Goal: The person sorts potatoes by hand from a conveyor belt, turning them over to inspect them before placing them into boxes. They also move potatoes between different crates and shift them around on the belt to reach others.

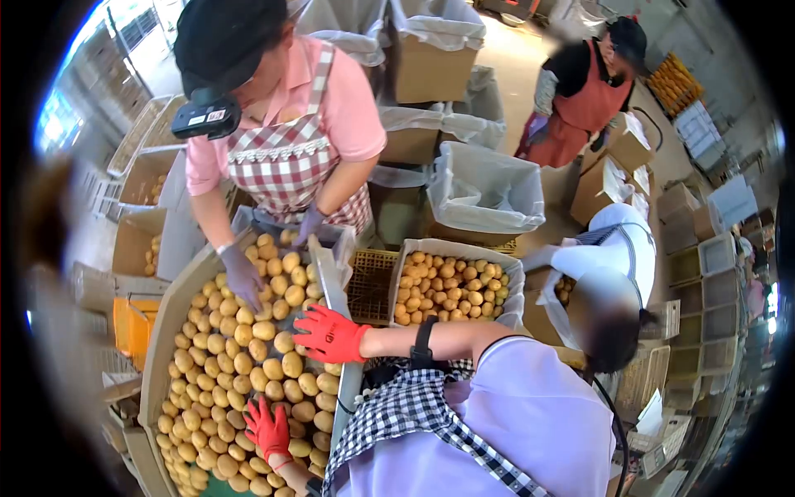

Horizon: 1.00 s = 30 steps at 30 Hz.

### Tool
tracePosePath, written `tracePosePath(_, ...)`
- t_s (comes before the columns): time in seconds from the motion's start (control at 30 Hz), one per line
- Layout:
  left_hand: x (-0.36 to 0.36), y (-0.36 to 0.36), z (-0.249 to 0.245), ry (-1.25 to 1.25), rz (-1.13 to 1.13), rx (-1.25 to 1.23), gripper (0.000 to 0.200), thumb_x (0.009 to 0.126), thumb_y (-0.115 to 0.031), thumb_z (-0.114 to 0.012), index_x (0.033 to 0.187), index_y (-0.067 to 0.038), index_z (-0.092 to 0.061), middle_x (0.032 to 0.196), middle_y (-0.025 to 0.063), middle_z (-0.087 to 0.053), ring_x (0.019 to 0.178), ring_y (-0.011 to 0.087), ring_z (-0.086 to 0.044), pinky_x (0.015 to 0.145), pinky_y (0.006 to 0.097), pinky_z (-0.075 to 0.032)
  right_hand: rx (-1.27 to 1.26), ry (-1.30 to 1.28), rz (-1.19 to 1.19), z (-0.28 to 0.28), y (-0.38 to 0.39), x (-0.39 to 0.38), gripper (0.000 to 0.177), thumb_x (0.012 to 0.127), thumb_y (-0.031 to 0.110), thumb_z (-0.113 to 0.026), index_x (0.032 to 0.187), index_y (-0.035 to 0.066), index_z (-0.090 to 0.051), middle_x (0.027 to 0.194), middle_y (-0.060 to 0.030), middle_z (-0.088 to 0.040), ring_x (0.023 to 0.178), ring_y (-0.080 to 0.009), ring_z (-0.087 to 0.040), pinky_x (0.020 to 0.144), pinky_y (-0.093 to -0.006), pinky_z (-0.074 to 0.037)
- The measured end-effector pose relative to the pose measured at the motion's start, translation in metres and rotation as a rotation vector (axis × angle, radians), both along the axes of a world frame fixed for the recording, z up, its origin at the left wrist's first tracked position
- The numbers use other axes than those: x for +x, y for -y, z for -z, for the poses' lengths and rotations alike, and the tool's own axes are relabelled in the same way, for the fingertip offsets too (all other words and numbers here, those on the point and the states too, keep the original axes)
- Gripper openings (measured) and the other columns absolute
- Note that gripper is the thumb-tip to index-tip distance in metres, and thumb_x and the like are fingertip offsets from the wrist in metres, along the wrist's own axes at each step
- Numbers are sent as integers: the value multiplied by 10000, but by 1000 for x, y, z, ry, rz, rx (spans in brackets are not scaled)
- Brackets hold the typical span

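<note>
Many potatoes lie in a wide sorting bin. My right hand, in a red glove, reaches over the bin's right edge with its fingers spread above the potatoes. Lower in the view, my left hand, also red-gloved, rests on the potatoes with its fingers apart. Neither hand visibly grips a potato. Opposite me, a co-worker in a checked apron has one purple-gloved hand on the potatoes and the other by the bin's far edge.
A lined box of potatoes stands behind my right arm, beside a yellow crate. Lined boxes are stacked beyond. Another person bends at the right; a further person stands at the back near cartons.
</note>
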State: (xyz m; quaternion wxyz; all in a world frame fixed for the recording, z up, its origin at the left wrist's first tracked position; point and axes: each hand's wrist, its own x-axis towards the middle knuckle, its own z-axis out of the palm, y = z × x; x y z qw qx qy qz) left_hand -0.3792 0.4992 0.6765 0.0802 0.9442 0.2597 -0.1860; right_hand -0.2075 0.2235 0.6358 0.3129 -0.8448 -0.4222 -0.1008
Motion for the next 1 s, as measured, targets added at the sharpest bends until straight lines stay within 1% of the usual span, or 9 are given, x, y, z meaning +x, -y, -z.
tracePosePath(0.23,5,-5,5,-52,-28,-53,847,911,-693,-557,1632,-343,-282,1726,151,-146,1489,634,-106,1136,804,-85,-228,-140,-287,-6,-74,48,414,792,322,-688,1127,82,-648,1259,-206,-603,1136,-410,-591,1026,-532,-438)
tracePosePath(0.33,7,-7,0,-79,-28,-48,894,891,-756,-537,1637,-352,-255,1723,194,-114,1461,688,-110,1128,815,-78,-359,-181,-367,2,-118,53,662,869,467,-650,1446,155,-558,1412,-262,-518,1291,-440,-511,1073,-522,-415)
tracePosePath(0.5,-8,-13,2,58,0,-101,865,875,-762,-535,1610,-349,-343,1710,195,-166,1490,653,-36,1170,759,29,-537,-105,-401,-4,-185,18,693,951,553,-528,1578,283,-412,1633,-281,-276,1481,-565,-235,1205,-680,-154)
tracePosePath(0.6,-5,-28,-10,19,-40,-290,839,910,-757,-509,1613,-329,-347,1714,201,-146,1509,623,26,1186,724,67,-516,-149,-561,32,-176,56,668,973,609,-446,1567,304,-437,1701,-173,-216,1517,-558,-156,1220,-673,-48)
tracePosePath(0.73,-10,-43,-13,126,-22,-460,775,961,-689,-513,1609,-290,-365,1710,192,-178,1534,575,13,1206,700,52,-804,-88,-450,4,-166,88,671,986,616,-427,1581,308,-407,1701,-185,-204,1519,-560,-148,1237,-644,-64)
tracePosePath(0.8,-3,-43,-16,83,73,-541,802,956,-711,-502,1603,-254,-380,1702,196,-203,1552,534,-19,1230,666,22,-606,-351,-45,6,-170,57,666,994,607,-431,1588,310,-386,1680,-237,-212,1520,-556,-154,1237,-648,-64)
tracePosePath(0.87,-1,-26,-6,112,213,-450,796,943,-648,-580,1576,-191,-427,1683,186,-271,1564,482,-108,1245,633,-79,-652,-133,-518,8,-159,18,657,981,553,-493,1570,269,-419,1658,-254,-245,1531,-508,-193,1217,-695,-42)
tracePosePath(0.93,4,-17,-20,128,212,-425,827,918,-673,-589,1538,-138,-474,1665,231,-277,1556,482,-151,1243,634,-108,-682,-85,-623,13,-162,33,632,987,540,-485,1554,263,-450,1654,-224,-284,1548,-430,-224,1203,-722,-33)
tracePosePath(1.0,6,-14,-17,165,183,-469,849,918,-682,-578,1529,-103,-471,1657,262,-271,1547,482,-185,1251,610,-126,-713,-108,-474,23,-182,71,584,993,504,-491,1510,233,-500,1631,-183,-347,1526,-361,-297,1146,-750,-169)
